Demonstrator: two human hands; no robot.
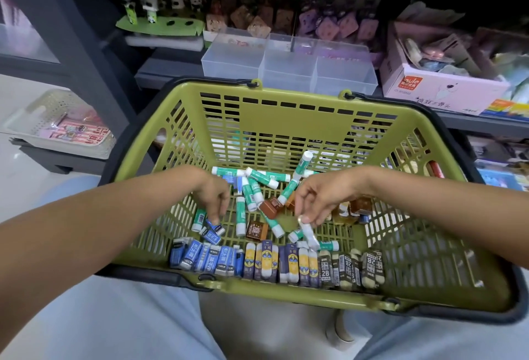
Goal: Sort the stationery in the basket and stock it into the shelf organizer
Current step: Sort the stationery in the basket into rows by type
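Left hand dips into the olive-green plastic mesh basket, fingertips pinching a small blue-wrapped eraser; right hand pinches a white-capped green glue stick. Loose glue sticks and brown square erasers crowd between them. Clear plastic shelf organizer waits beyond the far rim.

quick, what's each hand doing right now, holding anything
Left hand: fingertips pinching a blue eraser in the basket.
Right hand: fingers pinching a white glue stick.
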